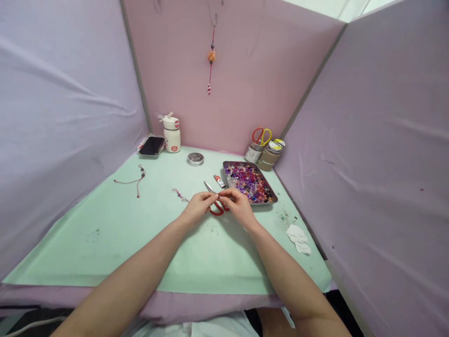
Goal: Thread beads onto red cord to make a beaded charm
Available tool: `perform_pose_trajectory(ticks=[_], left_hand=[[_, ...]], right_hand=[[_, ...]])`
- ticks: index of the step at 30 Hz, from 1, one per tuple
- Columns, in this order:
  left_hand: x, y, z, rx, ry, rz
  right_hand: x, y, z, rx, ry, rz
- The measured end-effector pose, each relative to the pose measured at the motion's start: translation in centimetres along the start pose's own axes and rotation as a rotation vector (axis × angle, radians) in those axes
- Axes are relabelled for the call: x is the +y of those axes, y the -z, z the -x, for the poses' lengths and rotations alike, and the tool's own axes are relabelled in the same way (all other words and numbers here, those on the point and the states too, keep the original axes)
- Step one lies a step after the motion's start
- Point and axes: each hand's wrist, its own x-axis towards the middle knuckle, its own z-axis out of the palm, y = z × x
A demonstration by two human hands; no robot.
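My left hand (199, 208) and my right hand (239, 205) meet fingertip to fingertip above the table, both closed in a pinch. A beaded cord (179, 195) with a small loop at its end runs in under my left hand. Something thin and dark red shows between the fingertips, seemingly this cord's other end; the fingers hide most of it. Beneath the hands lies a pair of red-handled scissors (216, 210), its blades pointing up and left. A red and white lighter (219, 181) rests just beyond them. Close to my right hand stands a metal tray (258, 204) of mixed beads.
Another knotted cord (142, 174) lies at left. Farther back are a phone (151, 146), a white bottle (171, 135), a round container (195, 158), a tin (253, 153) with scissors, and a jar (270, 158). A crumpled tissue (298, 239) sits right. A beaded ornament (211, 56) hangs behind.
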Motion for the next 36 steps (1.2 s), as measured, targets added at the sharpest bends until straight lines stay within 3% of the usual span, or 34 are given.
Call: perform_pose_trajectory(ticks=[9, 16, 21, 27, 36], left_hand=[[0.21, -0.04, -0.07, 0.007, 0.051, 0.184], [0.21, 0.12, -0.24, -0.004, 0.074, 0.415], [0.09, 0.17, -0.46, -0.057, 0.115, 0.583], [-0.38, 0.04, -0.77, -0.056, 0.15, 0.695], [-0.59, -0.77, -0.48, 0.086, 0.097, 0.642]], right_hand=[[0.68, 0.58, -0.03, 0.19, 0.219, 0.429], [0.76, 0.4, 0.2, 0.065, 0.238, 0.551], [0.51, 0.04, 0.45, -0.016, 0.244, 0.554], [0.73, -0.13, 0.49, -0.015, 0.238, 0.475], [0.1, 0.02, 0.19, 0.16, 0.116, 0.141]])
